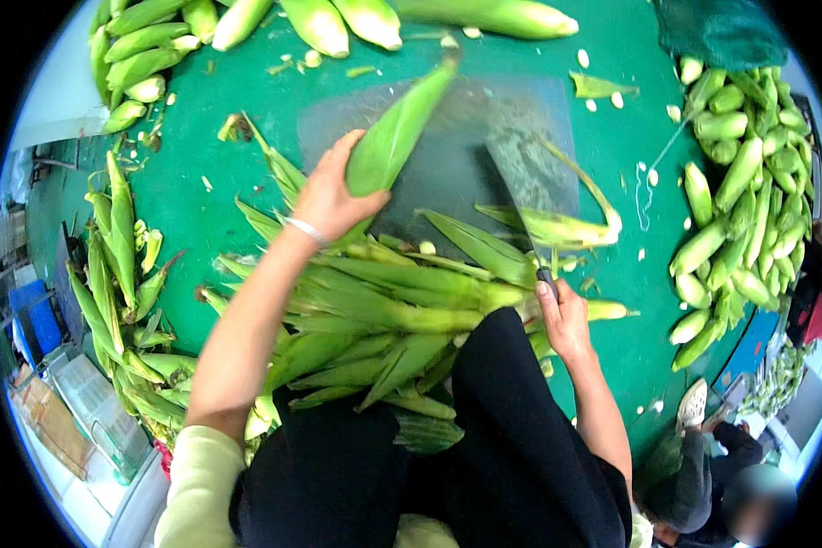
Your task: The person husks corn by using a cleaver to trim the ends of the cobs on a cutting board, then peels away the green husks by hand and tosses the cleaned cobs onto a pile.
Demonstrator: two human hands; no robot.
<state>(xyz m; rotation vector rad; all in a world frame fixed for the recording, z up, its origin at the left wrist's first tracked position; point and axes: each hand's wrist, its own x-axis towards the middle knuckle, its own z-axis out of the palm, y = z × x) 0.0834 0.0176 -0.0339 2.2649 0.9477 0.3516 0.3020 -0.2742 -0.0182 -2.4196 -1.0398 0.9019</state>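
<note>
My left hand (336, 194) is wrapped round the lower part of a green, husk-covered ear of corn (404, 123), which tilts up to the right over a see-through cutting sheet (553, 128). In my right hand (566, 321) is a knife (510, 194); its dark handle lies in the closed fingers, and the blade points away from me, apart from the corn. A heap of green husk leaves and stalk ends (374, 297) lies between my hands and against my dark-clad legs. One loose husk piece with a bent stalk (566, 228) rests just right of the blade.
Trimmed husked ears (315, 26) lie along the far edge of the green surface (612, 173). More are piled at the right (740, 210), beside a dark green net (726, 36). Husk scraps (119, 274) are heaped at the left. Another person (699, 484) is at the lower right.
</note>
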